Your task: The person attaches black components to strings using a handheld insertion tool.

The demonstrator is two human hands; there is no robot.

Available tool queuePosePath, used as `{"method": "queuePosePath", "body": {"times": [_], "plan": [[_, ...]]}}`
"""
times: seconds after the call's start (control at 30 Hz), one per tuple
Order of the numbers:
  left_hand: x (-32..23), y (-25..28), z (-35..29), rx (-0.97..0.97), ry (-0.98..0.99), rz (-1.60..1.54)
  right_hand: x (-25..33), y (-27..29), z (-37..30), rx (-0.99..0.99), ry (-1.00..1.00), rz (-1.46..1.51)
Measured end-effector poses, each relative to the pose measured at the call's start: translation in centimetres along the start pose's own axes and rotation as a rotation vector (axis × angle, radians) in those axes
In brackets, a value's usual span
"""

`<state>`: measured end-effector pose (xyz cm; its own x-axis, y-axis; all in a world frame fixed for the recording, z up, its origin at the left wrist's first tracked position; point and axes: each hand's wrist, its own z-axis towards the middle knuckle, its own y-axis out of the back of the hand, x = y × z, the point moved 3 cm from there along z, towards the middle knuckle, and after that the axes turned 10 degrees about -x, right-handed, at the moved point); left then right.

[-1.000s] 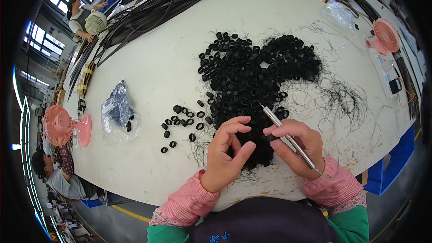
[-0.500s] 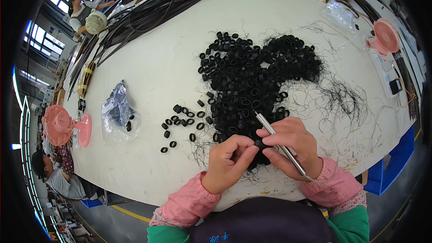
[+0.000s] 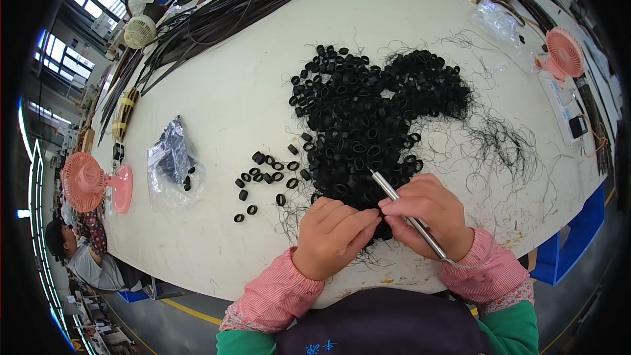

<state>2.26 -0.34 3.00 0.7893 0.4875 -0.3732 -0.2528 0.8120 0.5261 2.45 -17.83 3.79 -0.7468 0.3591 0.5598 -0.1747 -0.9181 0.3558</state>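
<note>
My left hand [image 3: 334,233] is closed in a pinch, its fingertips meeting those of my right hand [image 3: 430,213]. Between them is a small black ring [image 3: 381,213], nearly all hidden by the fingers. A slim silver pen-shaped tool [image 3: 426,236] lies across my right hand, gripped in its fingers, with its thin tip pointing up and left over the heap. A thin cord leaves its lower end along the right wrist. Just beyond both hands spreads a large heap of black rings [image 3: 358,125]. Several loose rings [image 3: 268,176] lie to its left.
Loose black threads [image 3: 506,144] lie right of the heap on the white table [image 3: 236,92]. A clear bag [image 3: 172,158] with black pieces and a pink fan [image 3: 85,183] are at left. Another pink fan [image 3: 564,52] stands at right. Long dark strips [image 3: 204,26] cover the far left; people sit beyond.
My left hand has rolled over, its fingers now folded and hiding more of the ring. The tool has shifted slightly down and left. A person at the far left has moved.
</note>
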Motion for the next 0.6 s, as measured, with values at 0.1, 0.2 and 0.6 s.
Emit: {"method": "queuePosePath", "body": {"times": [0.1, 0.2, 0.6], "plan": [[0.3, -0.4, -0.1, -0.006, 0.256, -0.132, -0.1, 0.4, 0.1, -0.062, -0.058, 0.022], [0.6, -0.3, -0.3, 0.119, 0.547, -0.240, -0.2, 0.7, 0.3, -0.088, -0.107, 0.033], [0.5, -1.3, -2.2, 0.116, 1.001, -0.963, 0.2, 0.8, 0.1, -0.051, 0.000, 0.033]]}}
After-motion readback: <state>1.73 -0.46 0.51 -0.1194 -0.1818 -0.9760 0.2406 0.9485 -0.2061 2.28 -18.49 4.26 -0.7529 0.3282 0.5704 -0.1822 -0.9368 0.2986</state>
